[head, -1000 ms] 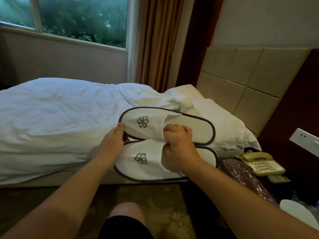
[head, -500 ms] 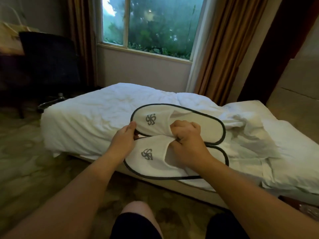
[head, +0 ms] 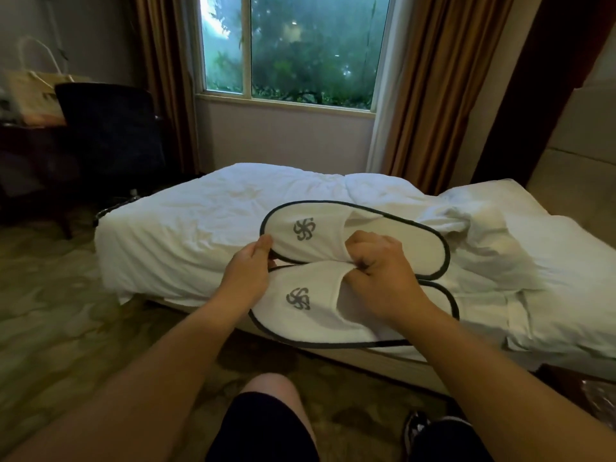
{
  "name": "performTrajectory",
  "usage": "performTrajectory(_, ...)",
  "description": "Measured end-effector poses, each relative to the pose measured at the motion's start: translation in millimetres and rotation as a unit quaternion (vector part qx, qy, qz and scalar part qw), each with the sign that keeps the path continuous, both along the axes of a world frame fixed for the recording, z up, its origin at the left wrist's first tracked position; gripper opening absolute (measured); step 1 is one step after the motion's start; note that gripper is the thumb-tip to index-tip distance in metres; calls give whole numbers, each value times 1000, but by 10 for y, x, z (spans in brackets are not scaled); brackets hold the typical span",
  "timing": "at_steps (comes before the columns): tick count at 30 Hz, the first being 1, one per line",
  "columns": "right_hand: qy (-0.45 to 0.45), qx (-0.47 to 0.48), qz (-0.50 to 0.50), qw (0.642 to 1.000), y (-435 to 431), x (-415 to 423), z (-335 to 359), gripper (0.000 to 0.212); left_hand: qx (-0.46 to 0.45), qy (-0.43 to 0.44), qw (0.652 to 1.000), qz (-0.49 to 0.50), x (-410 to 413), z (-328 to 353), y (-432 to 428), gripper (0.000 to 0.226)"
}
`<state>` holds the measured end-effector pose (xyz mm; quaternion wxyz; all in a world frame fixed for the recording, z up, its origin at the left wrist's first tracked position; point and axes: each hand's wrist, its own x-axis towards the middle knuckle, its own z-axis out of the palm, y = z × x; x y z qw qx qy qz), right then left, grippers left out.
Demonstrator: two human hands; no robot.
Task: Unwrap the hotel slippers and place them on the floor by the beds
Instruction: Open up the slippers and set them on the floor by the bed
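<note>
Two white hotel slippers with dark piping and a grey pinwheel logo are held side by side in the air in front of the bed (head: 206, 228). The far slipper (head: 320, 228) lies above the near slipper (head: 310, 315) in the view, toes pointing left. My left hand (head: 248, 271) pinches the toe edges where the two meet. My right hand (head: 380, 268) is closed on the openings of both uppers, fingers tucked inside. No wrapper is on them.
The bed has a rumpled white duvet and a pillow (head: 533, 248) at the right. Patterned carpet (head: 60, 311) spreads to the left and below. A dark chair (head: 110, 135) and a desk stand at the back left. My knees and a shoe (head: 416, 428) are at the bottom.
My view has swung left: the nightstand with the phone is gone from sight, the window and chair have come in. Both hands keep the same hold on the slippers.
</note>
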<state>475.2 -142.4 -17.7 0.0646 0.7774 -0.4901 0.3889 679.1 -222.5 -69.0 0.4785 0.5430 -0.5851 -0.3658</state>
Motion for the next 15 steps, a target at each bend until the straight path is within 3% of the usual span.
performTrajectory(2,-25,10,-9,1000,58,-247,5,11,12,2,1000,-5,-217,-12,75,49)
performTrajectory(5,-49,37,-33,998,136,-572,-56,36,34,17,999,-11,-494,-56,157,45)
performTrajectory(11,144,48,-127,980,128,-1048,-302,32,131,55,988,-63,-831,-140,202,32)
performTrajectory(15,152,93,-139,974,40,-1289,-443,37,209,86,970,-87,-924,-267,248,27)
